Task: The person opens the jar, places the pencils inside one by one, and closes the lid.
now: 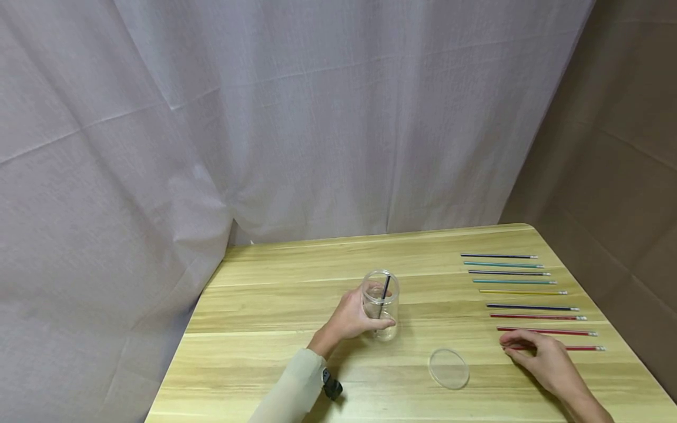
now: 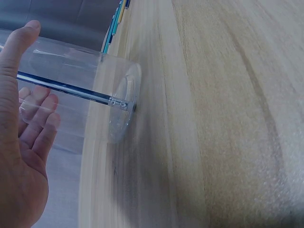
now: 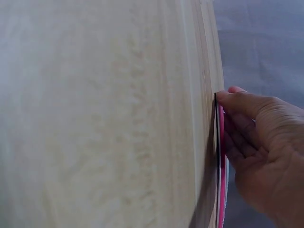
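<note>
- how many hands are at work?
- two. the left hand (image 1: 355, 314) has its thumb and fingers clamped round one clear jar (image 1: 393, 302), near the middle of the table (image 1: 264, 305).
- what's in the jar?
- one dark pencil (image 1: 385, 289), slanting, its eraser end down by the jar's base.
- and how many pencils lie outside it?
- nine, side by side at the table's right: three dark pencils (image 1: 531, 307), two teal pencils (image 1: 510, 282), one yellow pencil (image 1: 520, 292) and three red pencils (image 1: 545, 332). all nine have their erasers towards the right edge.
- where's the right hand (image 1: 547, 359)?
- its thumb and fingertips are at the left end of the nearest red one, last of the row. whether they pinch it, i cannot tell.
- anything else to count?
- one clear disc (image 1: 448, 369), flat on the table between the two hands, apart from both. one small black device (image 1: 331, 386) at the left cuff. and one grey curtain (image 1: 317, 117) behind the table.
</note>
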The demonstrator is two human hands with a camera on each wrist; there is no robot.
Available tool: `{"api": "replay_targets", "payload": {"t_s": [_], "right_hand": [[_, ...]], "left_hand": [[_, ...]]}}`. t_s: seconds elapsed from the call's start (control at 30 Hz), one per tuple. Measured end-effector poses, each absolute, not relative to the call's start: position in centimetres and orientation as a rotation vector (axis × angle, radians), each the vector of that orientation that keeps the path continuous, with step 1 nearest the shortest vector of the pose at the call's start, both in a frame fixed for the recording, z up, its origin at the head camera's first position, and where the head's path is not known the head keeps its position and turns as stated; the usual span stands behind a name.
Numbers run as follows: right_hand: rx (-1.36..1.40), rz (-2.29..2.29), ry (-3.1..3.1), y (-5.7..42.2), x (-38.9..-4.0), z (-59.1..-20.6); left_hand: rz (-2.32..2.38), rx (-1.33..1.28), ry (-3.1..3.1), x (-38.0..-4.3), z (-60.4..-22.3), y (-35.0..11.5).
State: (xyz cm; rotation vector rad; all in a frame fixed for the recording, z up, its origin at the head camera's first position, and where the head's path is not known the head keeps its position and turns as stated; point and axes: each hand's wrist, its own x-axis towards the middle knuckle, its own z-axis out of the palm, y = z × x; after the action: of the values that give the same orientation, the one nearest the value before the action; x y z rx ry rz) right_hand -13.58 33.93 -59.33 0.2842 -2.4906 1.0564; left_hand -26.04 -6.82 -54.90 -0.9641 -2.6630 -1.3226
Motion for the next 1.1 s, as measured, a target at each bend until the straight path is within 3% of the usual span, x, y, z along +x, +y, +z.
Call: {"api": "replay_targets", "payload": {"t_s": [1.1], "right_hand": [[0.209, 1.186, -2.402, 32.5, -13.6, -57.9]], "left_hand": [[-1.323, -0.968, -2.666, -26.0, -54.7, -6.8]]}}
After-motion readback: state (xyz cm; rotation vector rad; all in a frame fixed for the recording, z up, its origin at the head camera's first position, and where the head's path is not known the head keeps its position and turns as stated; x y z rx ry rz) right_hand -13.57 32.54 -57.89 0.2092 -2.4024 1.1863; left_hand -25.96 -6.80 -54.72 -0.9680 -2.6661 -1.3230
